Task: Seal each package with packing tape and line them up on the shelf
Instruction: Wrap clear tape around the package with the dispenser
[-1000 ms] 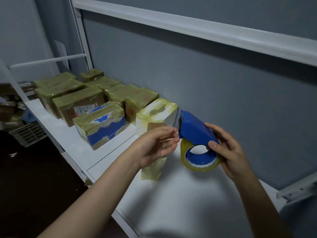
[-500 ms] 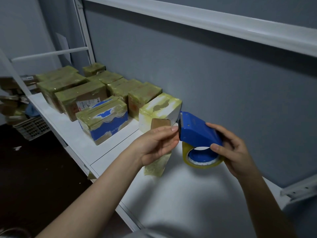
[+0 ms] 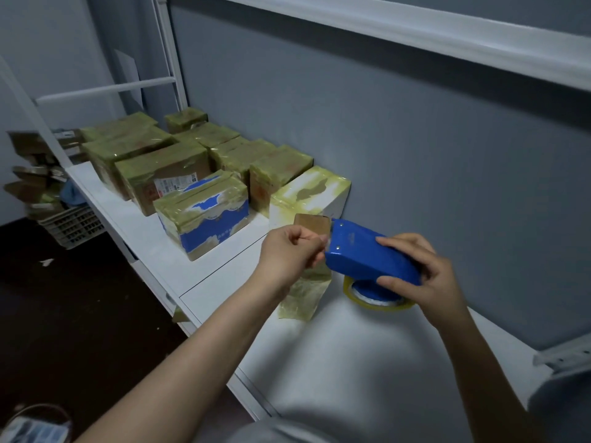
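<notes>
Along the white shelf (image 3: pixel 150 247), sealed packages (image 3: pixel 204 212) stand lined at far left, while the left hand (image 3: pixel 289 254) pinches a hanging tape strip (image 3: pixel 303 295) from the blue dispenser (image 3: pixel 367 255) gripped by the right hand (image 3: pixel 428 276), apparently mid-sealing; next likely needs cutting.

wall (image 3: pixel 399 148): grey-blue | floor (image 3: pixel 64 314): dark | shelf frame (image 3: pixel 166 52): white

Dim, cool-toned interior scene. The white shelf (image 3: pixel 335 356) is the brightest surface, with soft shadow in the near foreground; the floor (image 3: pixel 64 314) at left is almost black. Wide-angle distortion bows the shelf rails at the frame edges. Detail is soft, with slight blur throughout.
</notes>
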